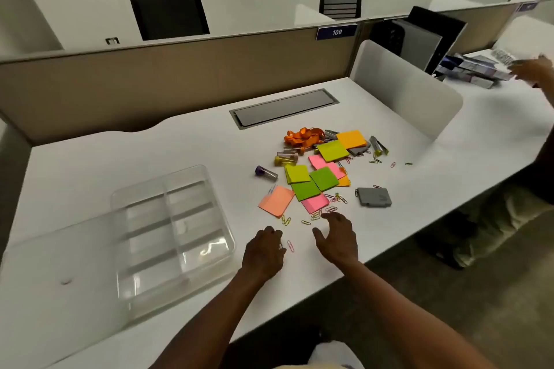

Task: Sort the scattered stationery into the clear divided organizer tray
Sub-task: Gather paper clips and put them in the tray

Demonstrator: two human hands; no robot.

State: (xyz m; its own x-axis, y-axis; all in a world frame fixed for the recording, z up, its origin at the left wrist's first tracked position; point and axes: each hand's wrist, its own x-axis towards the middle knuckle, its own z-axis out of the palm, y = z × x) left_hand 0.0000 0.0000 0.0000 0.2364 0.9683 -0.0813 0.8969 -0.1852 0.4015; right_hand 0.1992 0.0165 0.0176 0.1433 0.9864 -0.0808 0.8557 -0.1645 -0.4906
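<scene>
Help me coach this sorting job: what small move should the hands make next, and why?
Probably pinch up the pink paper clip lying between the left hand and right hand, then carry it to the clear organizer tray. Both hands hover low over the desk at the near edge of the pile, holding nothing visible, the tray's compartments look empty, and that clip is the closest loose item.

An open-plan office. The white desk [120, 165] backs onto a tan partition [180, 75] with a numbered tag [337, 32] reading 109 at its top edge. A cable hatch [283, 108] sits near the desk's far edge, black chairs [168, 13] stand beyond, and a white divider [404, 87] marks the right edge.
</scene>
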